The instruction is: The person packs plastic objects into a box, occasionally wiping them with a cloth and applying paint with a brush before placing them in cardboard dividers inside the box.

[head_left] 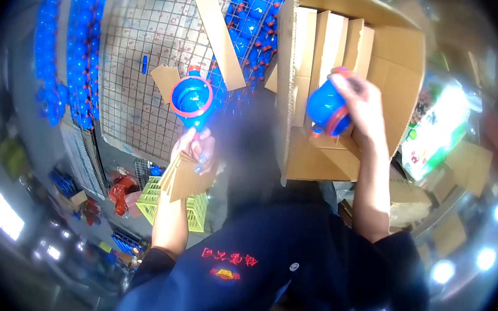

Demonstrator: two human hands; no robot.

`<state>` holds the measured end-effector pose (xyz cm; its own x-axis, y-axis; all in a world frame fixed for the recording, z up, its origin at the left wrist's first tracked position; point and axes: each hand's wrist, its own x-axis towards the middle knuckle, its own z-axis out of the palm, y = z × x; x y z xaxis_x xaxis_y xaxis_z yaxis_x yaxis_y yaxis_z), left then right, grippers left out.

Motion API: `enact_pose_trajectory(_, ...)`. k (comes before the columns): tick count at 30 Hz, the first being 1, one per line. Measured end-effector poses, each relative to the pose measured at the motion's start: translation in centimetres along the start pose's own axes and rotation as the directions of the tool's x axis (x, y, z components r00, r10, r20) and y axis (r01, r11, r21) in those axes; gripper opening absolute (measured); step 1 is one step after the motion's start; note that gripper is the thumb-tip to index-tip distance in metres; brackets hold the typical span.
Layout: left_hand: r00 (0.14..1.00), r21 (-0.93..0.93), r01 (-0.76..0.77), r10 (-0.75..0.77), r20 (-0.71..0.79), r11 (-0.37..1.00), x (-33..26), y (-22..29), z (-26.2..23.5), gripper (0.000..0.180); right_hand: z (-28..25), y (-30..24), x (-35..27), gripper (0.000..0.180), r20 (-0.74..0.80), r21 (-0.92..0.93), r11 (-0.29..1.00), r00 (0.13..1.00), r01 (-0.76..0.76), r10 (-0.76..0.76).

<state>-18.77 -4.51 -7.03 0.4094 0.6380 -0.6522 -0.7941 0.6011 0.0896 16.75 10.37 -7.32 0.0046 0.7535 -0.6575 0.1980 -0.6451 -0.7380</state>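
The left hand (pixel 196 146), low at about seven o'clock from the picture's middle, is closed around two things at once: the short stem of a glossy blue plastic funnel-shaped cup with an orange-red rim (pixel 191 98), and a fanned stack of flat brown cardboard strips (pixel 184 177) pressed against the palm. The cup's round mouth faces the camera, so its smooth inside shows; its long axis runs from the hand up toward twelve o'clock, tilted slightly to eleven. The strips are matte, thin and rectangular, spreading down toward six o'clock. The right hand (pixel 362 109), at about two o'clock, is wrapped over a second rounded blue plastic cup with an orange-red band (pixel 325 110), gripping it from above; its domed body points toward nine o'clock and the banded end toward four. This cup sits just in front of the open brown corrugated cardboard box (pixel 394 61), whose inside is split by upright cardboard dividers (pixel 328 42) into narrow cells. At eleven o'clock lies a grey wire mesh panel (pixel 140 47) with a fine square grid, carrying a loose cardboard strip (pixel 220 39) that slants from twelve to five. Around the mesh are heaps of shiny blue plastic cups (pixel 73 42). A yellow-green slatted plastic crate (pixel 155 198) sits just beside the left forearm.
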Motion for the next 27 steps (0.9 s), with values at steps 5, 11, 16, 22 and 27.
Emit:
enact_pose_trajectory(5, 0.924, 0.313, -0.016, 0.134, -0.358, 0.949, -1.6, -3.5, 5.7, 0.029, 7.1, 10.6, 3.7, 0.032, 0.147, -0.674, 0.724, 0.987, 0.148, -0.064)
enact_pose_trajectory(11, 0.935, 0.659, 0.106, 0.151, -0.321, 0.745, -2.5, -6.7, 10.3, 0.032, 7.9, 12.2, 3.6, 0.027, 0.09, -0.612, 0.72, 0.934, 0.326, -0.346)
enact_pose_trajectory(16, 0.972, 0.994, 0.031, -0.23, -0.055, -0.109, 1.6, -6.4, 12.4, 0.035, 0.3, 3.5, -4.8, 0.058, 0.36, 0.642, 0.663, 0.915, -0.385, 0.182)
enact_pose_trajectory(22, 0.841, 0.986, -0.029, 0.537, -0.065, 0.166, 10.9, 9.1, 3.9, 0.04, -3.1, 6.6, -0.4, 0.04, -0.124, -0.137, 0.99, 0.992, 0.016, -0.033)
enact_pose_trajectory(27, 0.571, 0.947, 0.27, 0.763, -0.303, 0.174, 20.1, 29.7, -14.5, 0.058, 2.2, 14.0, 4.3, 0.019, -0.06, -0.781, 0.619, 0.977, 0.081, -0.204)
